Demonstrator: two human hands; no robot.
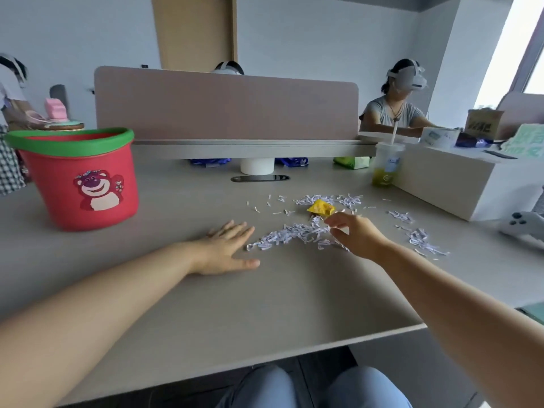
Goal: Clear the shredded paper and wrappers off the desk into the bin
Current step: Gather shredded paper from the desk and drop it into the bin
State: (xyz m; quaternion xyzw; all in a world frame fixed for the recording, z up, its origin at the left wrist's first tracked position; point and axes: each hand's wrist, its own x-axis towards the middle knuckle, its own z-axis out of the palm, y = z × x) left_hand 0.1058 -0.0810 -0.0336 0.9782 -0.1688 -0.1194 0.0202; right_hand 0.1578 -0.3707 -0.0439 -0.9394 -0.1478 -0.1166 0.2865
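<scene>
White shredded paper lies scattered over the middle and right of the grey desk, with a second clump further right. A crumpled yellow wrapper sits among the shreds. The red bin with a green rim and a bear picture stands on the desk at the far left. My left hand lies flat and open on the desk, just left of the main pile. My right hand hovers over the pile with fingers curled and apart, just below the wrapper, holding nothing I can see.
A drink cup with a straw and a white box stand at the right. A white controller lies at the right edge. A partition closes the back, with a paper roll beneath. A person sits beyond.
</scene>
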